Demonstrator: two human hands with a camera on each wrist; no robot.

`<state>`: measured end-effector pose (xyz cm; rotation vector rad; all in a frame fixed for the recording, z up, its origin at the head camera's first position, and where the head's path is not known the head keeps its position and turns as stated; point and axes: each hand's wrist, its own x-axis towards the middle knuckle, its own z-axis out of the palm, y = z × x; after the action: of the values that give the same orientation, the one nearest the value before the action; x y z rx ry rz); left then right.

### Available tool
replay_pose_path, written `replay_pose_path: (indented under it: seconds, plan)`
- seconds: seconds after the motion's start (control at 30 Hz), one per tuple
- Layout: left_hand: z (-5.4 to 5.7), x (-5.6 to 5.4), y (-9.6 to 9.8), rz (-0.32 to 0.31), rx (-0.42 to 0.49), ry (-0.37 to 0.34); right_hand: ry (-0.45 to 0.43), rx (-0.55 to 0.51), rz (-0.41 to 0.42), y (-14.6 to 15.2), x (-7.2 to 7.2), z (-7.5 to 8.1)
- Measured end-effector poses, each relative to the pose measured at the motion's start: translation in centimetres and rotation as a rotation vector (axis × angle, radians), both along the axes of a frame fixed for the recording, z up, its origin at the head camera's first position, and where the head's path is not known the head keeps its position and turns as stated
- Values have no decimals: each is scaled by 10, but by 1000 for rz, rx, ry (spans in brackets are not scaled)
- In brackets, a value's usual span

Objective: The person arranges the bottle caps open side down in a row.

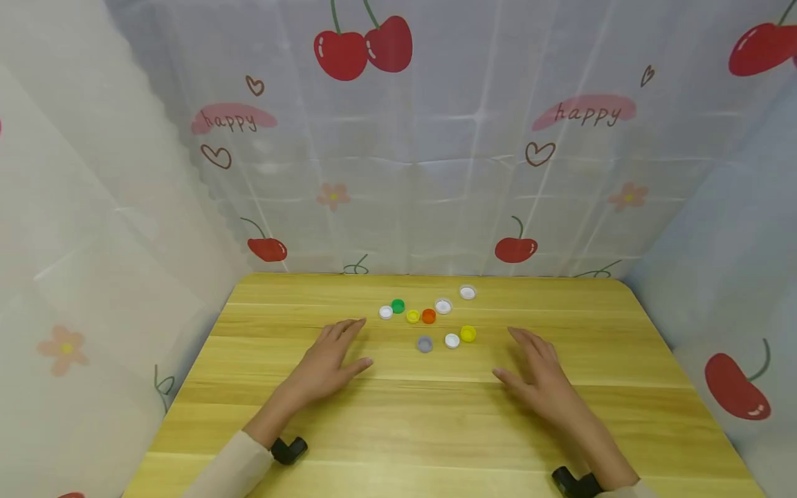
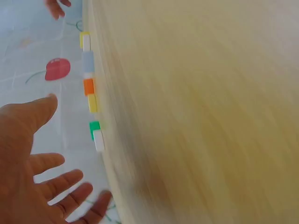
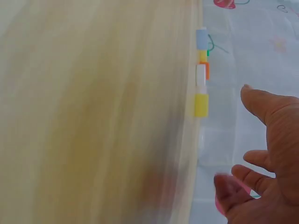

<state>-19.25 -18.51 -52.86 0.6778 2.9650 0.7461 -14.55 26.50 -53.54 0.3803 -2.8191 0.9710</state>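
Observation:
Several small round bottle caps lie loosely grouped on the wooden table, between and beyond the two hands. Among them are a green cap, an orange cap, a grey cap, a yellow cap and a white cap. To their left is my left hand, fingers spread and holding nothing, nearest the white and green caps. My right hand is to the right, also empty with fingers extended, nearest the yellow cap. In the left wrist view the thumb stands apart from the other fingers.
The wooden table ends at a back edge against a white curtain printed with cherries and hearts. Curtains also close off the left and right sides. Each wrist wears a black camera mount, such as the left mount.

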Motion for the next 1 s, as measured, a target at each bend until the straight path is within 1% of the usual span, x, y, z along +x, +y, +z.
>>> replay_pose_path:
  seconds: [0.13, 0.2, 0.27, 0.37, 0.5, 0.6, 0.7, 0.77, 0.9, 1.0]
  plan:
    - [2, -2, 10, 1, 73, -30, -16, -90, 6, -16, -8, 3]
    - [4, -3, 16, -5, 112, -52, -7, -123, 19, -25, -13, 4]
    - [5, -5, 22, -22, 163, -69, 11, -133, 36, -33, -17, 5]
    - [4, -10, 31, -41, 238, -101, 25, -139, 62, -44, -24, 5]
    - [-1, -16, 41, -38, 341, -155, -27, -202, 92, -56, -34, 3]
    - [-6, -21, 48, -27, 398, -182, -106, -269, 102, -63, -42, 0]
    - [-12, -25, 53, -22, 429, -204, -177, -296, 99, -70, -50, -2]
    - [-15, -27, 56, -26, 441, -214, -205, -299, 103, -75, -53, -4]
    - [-17, -32, 65, -45, 415, -222, -167, -270, 124, -83, -62, -7]
    - [-18, -37, 73, -69, 371, -207, -138, -230, 119, -88, -69, -8]
